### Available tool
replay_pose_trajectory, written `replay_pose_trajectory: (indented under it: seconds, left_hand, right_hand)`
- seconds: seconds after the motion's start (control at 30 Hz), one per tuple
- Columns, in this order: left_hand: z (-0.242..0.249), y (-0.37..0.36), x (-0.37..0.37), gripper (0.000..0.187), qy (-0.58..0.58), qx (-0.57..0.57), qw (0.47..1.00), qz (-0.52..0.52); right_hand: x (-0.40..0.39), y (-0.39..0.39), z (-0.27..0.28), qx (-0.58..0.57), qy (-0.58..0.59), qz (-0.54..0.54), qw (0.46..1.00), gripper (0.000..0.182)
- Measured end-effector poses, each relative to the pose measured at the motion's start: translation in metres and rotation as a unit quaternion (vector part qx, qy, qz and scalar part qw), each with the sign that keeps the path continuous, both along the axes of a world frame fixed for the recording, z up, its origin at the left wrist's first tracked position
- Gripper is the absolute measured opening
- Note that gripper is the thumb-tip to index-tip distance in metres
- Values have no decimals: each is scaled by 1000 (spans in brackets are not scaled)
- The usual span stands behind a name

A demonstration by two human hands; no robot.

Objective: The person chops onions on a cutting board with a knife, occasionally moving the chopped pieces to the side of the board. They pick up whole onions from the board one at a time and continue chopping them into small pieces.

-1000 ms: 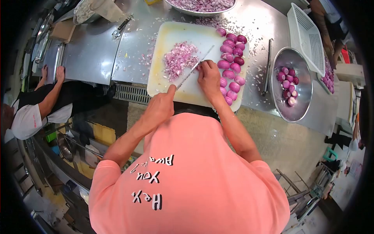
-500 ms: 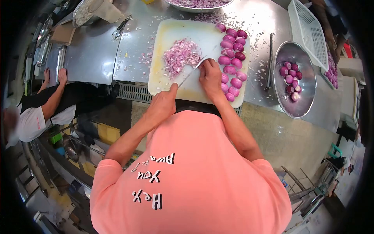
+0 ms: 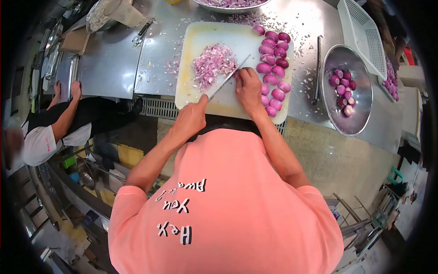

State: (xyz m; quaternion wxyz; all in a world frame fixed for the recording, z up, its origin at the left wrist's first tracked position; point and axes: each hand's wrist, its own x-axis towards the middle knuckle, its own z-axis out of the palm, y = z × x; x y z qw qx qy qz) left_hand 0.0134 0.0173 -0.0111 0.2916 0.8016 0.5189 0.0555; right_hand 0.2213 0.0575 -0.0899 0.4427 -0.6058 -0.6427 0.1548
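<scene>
My left hand (image 3: pixel 192 115) is closed around the handle of a knife (image 3: pixel 229 76), whose blade slants up and right over the white cutting board (image 3: pixel 219 104). Just right of the blade, my right hand (image 3: pixel 249 89) has its fingers bent down on a shallot, mostly hidden under the fingertips. A heap of chopped shallot (image 3: pixel 212 64) lies left of the blade. Peeled purple shallots (image 3: pixel 270 79) stand in rows along the board's right side, close to my right hand.
A steel bowl (image 3: pixel 326 91) with several shallots stands right, beside a dark rod-like tool (image 3: pixel 318 68) and a white perforated basket (image 3: pixel 360 36). Another bowl (image 3: pixel 232 9) of chopped shallot stands at the back. A co-worker (image 3: pixel 59 128) is at the left, hands on the counter.
The knife blade has swung slightly, its tip now farther up and right, showing beyond my right fingers. My right hand stays beside it. The whole view has shifted slightly.
</scene>
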Motion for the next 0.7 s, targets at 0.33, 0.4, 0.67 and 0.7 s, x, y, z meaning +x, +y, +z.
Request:
replay_pose_trajectory:
  seconds: [0.33, 0.4, 0.67, 0.7]
  left_hand:
    - [15, -8, 2, 23, -10, -10, 999, 42]
    - [17, -6, 6, 23, 9, -70, 997, 39]
    - [-9, -10, -1, 25, -5, -45, 999, 28]
    - [-2, -11, -1, 25, -6, -47, 999, 26]
  right_hand:
    - [0, 9, 4, -10, 19, -7, 1000, 8]
    - [-1, 12, 5, -19, 19, -6, 1000, 8]
    - [1, 9, 0, -43, 21, -1, 999, 7]
    - [1, 9, -2, -34, 21, 3, 999, 7]
